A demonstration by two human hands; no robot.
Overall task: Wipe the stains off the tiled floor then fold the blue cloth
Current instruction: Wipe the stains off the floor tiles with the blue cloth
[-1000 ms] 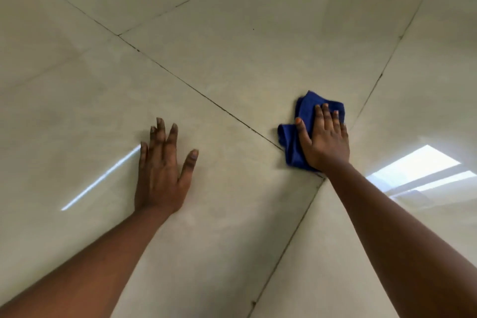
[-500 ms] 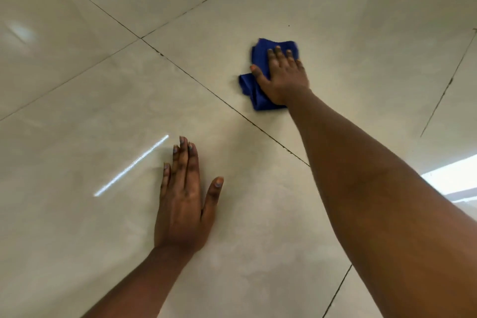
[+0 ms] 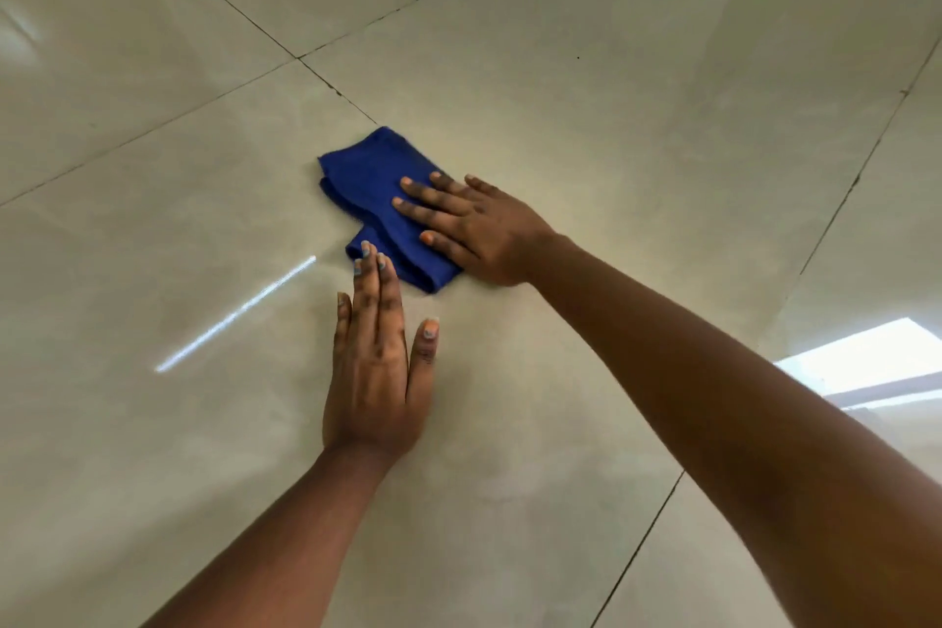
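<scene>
One blue cloth [image 3: 380, 204] is counted on the tiled floor [image 3: 637, 128]. Two bare hands are counted: a left hand [image 3: 374, 372] and a right hand [image 3: 471, 230], each on a bare forearm, so two forearms are seen. Five fingers are counted on each hand (nails included). At least six tiles are marked off by dark grout lines. One thin bright streak [image 3: 234, 316] of reflected light is counted on the floor.

1. The tiled floor [image 3: 637, 128] is glossy beige, with thin dark grout lines between large tiles.
2. A bunched blue cloth [image 3: 372, 189] lies on it near the middle.
3. The right hand [image 3: 474, 224] presses flat on the cloth's right side.
4. The left hand [image 3: 374, 372] lies flat on the tile, nearer, fingertips touching the cloth's near edge.
</scene>
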